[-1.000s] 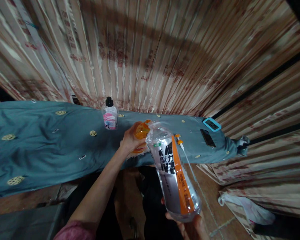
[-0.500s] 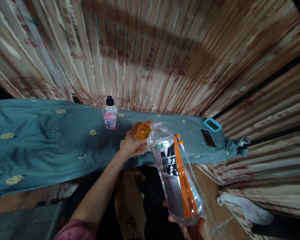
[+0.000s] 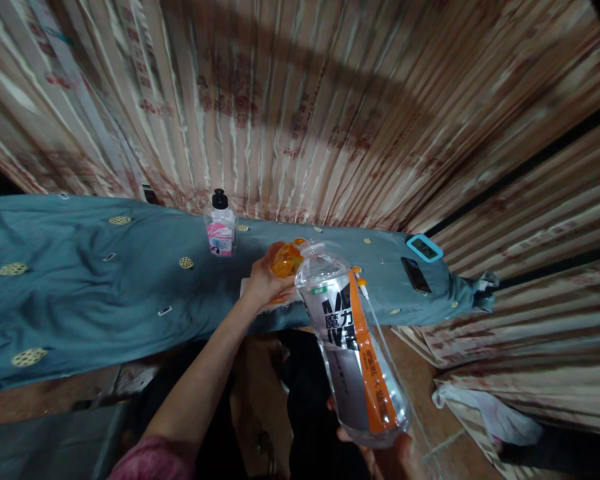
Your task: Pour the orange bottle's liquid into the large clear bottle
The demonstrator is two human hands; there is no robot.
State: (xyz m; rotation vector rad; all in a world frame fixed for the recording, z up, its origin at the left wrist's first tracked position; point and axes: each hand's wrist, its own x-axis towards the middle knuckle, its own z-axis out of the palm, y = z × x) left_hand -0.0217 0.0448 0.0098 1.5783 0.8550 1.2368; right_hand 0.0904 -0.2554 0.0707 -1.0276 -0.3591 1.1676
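At centre frame, a small orange bottle (image 3: 285,263) sits over the front edge of the teal-covered table (image 3: 80,287). The left hand (image 3: 264,283) grips it, fingers curled closed around its body. Just right, a large clear drink bottle (image 3: 353,347) with an orange-striped label tilts neck-up toward the orange bottle, mouths nearly touching. The right hand (image 3: 387,457), lower right, supports its base; the finger spread cannot be determined. Upper centre, a black-capped pink-labelled bottle (image 3: 221,224) stands. At right lie a dark phone (image 3: 415,275) and a teal-framed device (image 3: 425,248).
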